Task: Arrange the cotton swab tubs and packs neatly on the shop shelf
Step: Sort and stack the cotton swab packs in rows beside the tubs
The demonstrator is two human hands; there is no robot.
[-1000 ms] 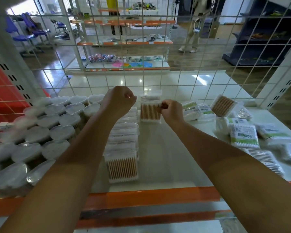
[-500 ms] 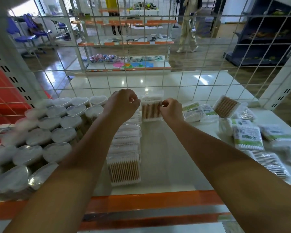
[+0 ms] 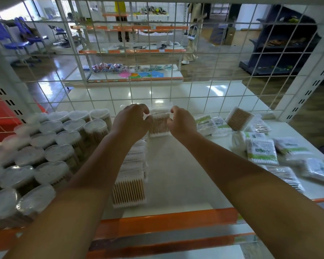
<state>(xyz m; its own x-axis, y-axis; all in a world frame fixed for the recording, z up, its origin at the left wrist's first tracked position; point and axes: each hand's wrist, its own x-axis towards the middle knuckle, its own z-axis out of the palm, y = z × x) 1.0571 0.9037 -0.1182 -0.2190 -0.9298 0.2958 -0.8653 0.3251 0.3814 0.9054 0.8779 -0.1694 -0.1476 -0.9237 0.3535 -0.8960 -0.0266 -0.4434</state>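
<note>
Two bare forearms, no sleeves in view up to the frame's lower edge. Left hand (image 3: 132, 121) and right hand (image 3: 181, 121) ungloved. No watch, bracelet or ring visible at either wrist. Fingers (image 3: 173, 110) short-nailed; polish too small to tell.

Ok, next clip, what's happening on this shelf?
A person is stocking cotton swabs. The left hand and right hand together hold a clear square pack of wooden-stick swabs upright at the back of the shelf, by the wire grid. A row of like packs runs forward on its left, beside heart-lidded tubs. Loose bagged packs lie scattered on the right.
</note>
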